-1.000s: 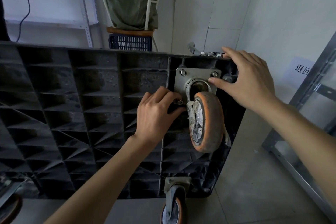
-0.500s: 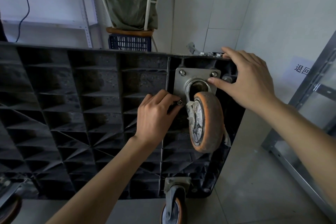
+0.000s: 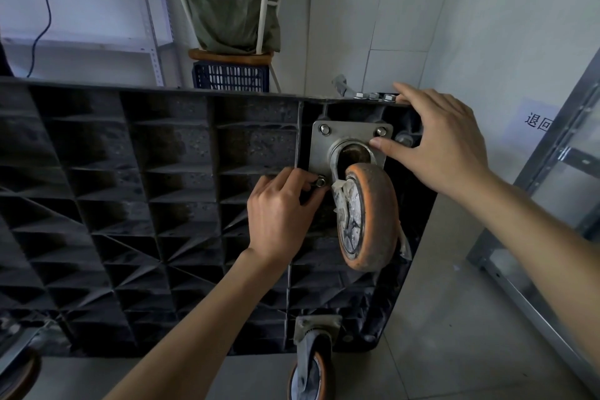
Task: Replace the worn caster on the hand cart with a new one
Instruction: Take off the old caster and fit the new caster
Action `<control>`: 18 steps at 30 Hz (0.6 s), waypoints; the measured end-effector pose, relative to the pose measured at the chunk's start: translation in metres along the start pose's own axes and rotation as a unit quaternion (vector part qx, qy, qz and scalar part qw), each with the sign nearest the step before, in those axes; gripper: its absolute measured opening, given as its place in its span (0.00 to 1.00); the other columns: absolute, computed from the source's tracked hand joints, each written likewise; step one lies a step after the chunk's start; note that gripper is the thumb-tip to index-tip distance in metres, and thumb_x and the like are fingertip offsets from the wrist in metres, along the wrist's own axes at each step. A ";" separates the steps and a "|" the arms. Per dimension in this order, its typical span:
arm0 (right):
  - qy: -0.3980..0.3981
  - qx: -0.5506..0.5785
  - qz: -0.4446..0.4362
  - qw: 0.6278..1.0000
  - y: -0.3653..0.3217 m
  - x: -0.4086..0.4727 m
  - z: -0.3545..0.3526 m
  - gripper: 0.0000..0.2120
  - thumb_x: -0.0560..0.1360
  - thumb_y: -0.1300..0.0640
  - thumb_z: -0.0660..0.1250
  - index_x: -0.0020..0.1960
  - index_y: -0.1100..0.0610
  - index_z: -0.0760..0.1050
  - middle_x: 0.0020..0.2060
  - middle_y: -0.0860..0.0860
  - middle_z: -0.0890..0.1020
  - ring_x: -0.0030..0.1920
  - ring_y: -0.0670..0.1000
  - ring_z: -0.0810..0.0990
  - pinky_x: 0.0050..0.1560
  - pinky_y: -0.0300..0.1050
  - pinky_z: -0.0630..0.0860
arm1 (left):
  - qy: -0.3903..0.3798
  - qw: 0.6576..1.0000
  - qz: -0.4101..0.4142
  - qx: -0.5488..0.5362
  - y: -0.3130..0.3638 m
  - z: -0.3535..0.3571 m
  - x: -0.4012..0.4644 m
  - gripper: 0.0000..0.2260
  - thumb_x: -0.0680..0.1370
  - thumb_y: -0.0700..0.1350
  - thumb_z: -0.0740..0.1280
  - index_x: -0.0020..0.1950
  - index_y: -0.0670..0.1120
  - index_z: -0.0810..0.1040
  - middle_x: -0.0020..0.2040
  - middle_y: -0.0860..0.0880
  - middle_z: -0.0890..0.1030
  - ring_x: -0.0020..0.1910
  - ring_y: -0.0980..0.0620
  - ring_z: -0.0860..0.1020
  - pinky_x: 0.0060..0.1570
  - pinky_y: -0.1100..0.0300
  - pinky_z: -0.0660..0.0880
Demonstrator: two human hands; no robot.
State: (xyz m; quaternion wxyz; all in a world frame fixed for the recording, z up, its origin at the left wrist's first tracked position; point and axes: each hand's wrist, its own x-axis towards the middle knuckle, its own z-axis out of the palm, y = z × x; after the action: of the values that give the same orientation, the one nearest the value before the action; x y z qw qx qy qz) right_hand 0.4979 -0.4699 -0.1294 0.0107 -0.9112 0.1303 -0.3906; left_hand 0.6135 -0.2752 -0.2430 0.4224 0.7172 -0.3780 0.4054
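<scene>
The hand cart (image 3: 146, 204) is stood on edge, ribbed underside facing the camera. The worn caster (image 3: 367, 221) is mounted at its 2 o'clock corner. The bolt (image 3: 320, 182) at 7 o'clock on the mounting plate (image 3: 350, 136) is pinched by the left hand (image 3: 279, 214). The plate's 3 o'clock edge is pressed by the right hand (image 3: 441, 143), fingers straight.

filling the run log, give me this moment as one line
left hand pinches lower-left bolt | right hand steadies grey steel mounting plate | worn orange caster wheel mounted

Tiled floor (image 3: 438, 318) — upended cart deck (image 3: 130, 204) stands on it.
</scene>
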 end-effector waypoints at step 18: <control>0.001 -0.002 0.001 1.000 0.001 0.000 0.001 0.40 0.71 0.36 0.73 0.77 0.50 0.66 0.66 0.45 0.78 0.66 0.54 0.73 0.69 0.51 0.65 | -0.059 0.997 0.037 -0.036 -0.010 -0.011 0.002 0.08 0.78 0.46 0.72 0.56 0.48 0.85 0.47 0.52 0.81 0.35 0.52 0.78 0.32 0.53 0.79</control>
State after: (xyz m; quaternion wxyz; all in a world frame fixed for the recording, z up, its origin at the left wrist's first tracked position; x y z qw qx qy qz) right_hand 0.4986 -0.4708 -0.1305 0.0092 -0.9108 0.1317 -0.3913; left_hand 0.6204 -0.2622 -0.2407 0.4099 0.7092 -0.4433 0.3640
